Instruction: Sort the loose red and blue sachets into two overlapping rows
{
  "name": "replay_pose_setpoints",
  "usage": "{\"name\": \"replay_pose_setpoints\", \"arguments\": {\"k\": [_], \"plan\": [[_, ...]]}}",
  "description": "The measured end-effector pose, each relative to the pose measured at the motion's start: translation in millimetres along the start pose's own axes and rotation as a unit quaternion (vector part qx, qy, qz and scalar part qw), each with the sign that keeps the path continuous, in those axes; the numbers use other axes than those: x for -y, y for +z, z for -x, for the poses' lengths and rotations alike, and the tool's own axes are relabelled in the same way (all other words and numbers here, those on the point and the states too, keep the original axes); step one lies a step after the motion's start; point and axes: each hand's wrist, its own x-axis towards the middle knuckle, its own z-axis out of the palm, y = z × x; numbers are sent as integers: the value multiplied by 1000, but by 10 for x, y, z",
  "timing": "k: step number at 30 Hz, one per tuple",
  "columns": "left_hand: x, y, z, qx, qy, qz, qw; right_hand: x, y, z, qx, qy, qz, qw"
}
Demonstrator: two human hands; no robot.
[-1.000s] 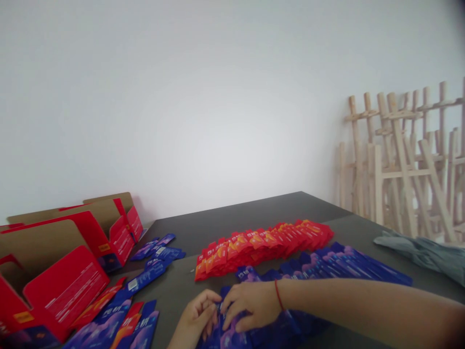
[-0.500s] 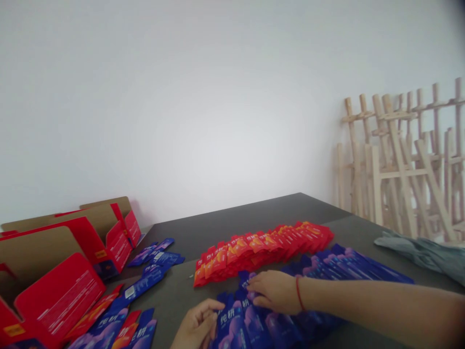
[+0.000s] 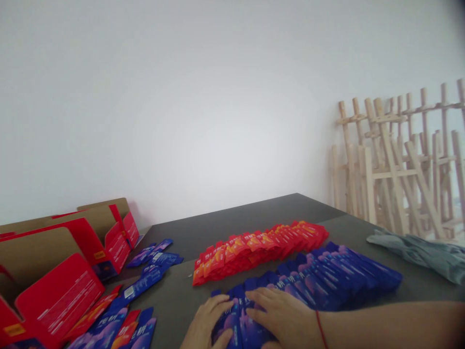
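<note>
1. L hand [image 3: 209,322] was spread at the near-left end of the blue-purple sachets [image 3: 337,281], fingertips & thumb apart on the outermost ones; ½ sec earlier it was more curled, at their edge
2. R hand [image 3: 285,315] lay w/ fingers spread across the same end, having come nearer from the row's far edge
3. Upshot, my read: both hands now bore on the same few sachets, so that end was prob. steadied from 2 sides
4. Blue-purple row overlapped away to R on the dark surface [image 3: 170,295], w/ red-orange sachets [image 3: 254,247] fanned just beyond
5. Red cartons [image 3: 60,303] stood L, loose blue sachets [image 3: 145,281] nearby
</note>
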Motion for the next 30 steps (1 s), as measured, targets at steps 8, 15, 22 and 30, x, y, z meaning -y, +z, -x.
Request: {"name": "replay_pose_setpoints", "arguments": {"k": [8,15,22,30], "plan": [[112,91,-26,-1,-12,69,998,10,228,53,-70,-27,107,991],[34,-2,-134,-24,-31,185,982,-60,203,-90,-94,-27,85,992],[150,-292,-377,-44,-164,1,985,-210,577,-268,-132,-47,144,980],[1337,-1005,-1026,-87,-343,-211,911,-384,685,-456,-142,-65,168,973]]}}
